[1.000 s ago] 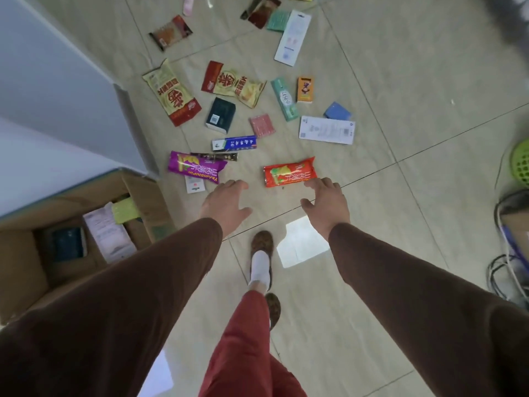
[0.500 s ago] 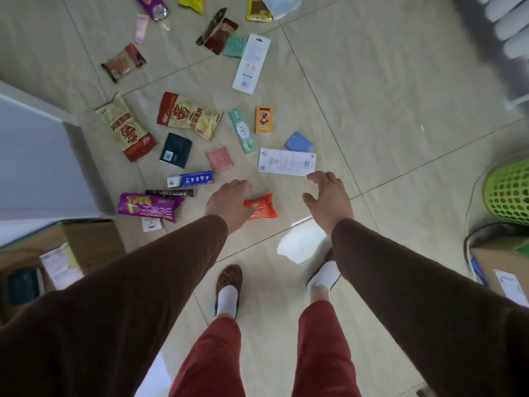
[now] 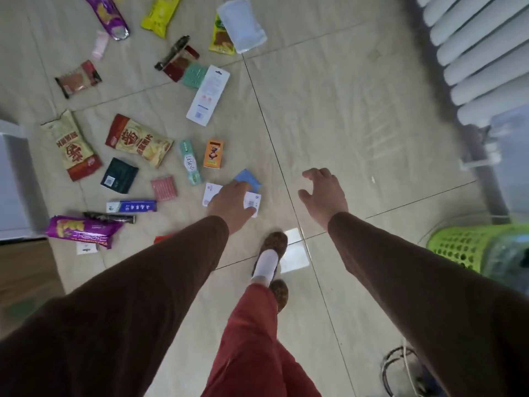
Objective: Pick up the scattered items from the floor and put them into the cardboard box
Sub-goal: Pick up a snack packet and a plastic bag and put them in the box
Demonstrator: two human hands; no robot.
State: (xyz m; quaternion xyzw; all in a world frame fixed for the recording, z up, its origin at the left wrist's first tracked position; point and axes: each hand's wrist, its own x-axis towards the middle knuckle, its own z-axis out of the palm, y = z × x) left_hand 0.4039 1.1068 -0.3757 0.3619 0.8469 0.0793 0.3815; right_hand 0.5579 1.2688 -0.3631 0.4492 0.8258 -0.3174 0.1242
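Tiled floor (image 3: 357, 116) strewn with packets; left hand (image 3: 232, 206) and right hand (image 3: 325, 196) hover, fingers loose.

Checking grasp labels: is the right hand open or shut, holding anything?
Open, holding nothing: the right hand hovers over bare floor tile, fingers spread and loosely curled.

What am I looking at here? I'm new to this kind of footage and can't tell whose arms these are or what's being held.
A camera worn on a person's head looks down at their own arms, in brown sleeves. The left hand reaches over a white card and a blue packet on the tiled floor; whether it touches them is unclear. The right hand hangs open, holding nothing. Snack packets are scattered around, such as a purple wrapper and an orange box. A green basket stands to the right.
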